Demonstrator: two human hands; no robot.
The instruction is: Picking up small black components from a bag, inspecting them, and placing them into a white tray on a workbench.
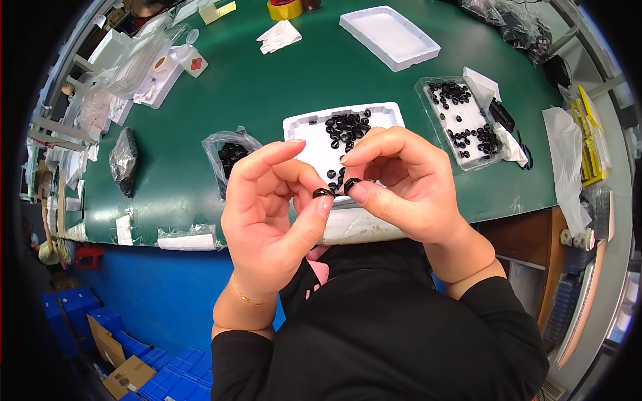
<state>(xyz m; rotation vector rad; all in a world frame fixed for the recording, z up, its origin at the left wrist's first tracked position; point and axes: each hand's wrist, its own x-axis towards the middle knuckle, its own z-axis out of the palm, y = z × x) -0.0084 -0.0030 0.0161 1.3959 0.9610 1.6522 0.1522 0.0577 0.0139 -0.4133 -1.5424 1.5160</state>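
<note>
Between thumb and fingertip, my left hand pinches a small glossy black ring-like piece. A second small black rounded piece is gripped by my right hand, its thumb pressed against it. The two pieces are held close together, level with each other. Behind my hands lies a white plastic tray, with many small black parts gathered on its right side. My right hand hides part of that tray. Beside my left hand sits an opened clear bag of similar black parts.
To the right, another tray holds black parts in two groups. An upturned-edge white tray lies at the back. A sealed bag and a white bottle are on the left. Blue boxes stand below the green table.
</note>
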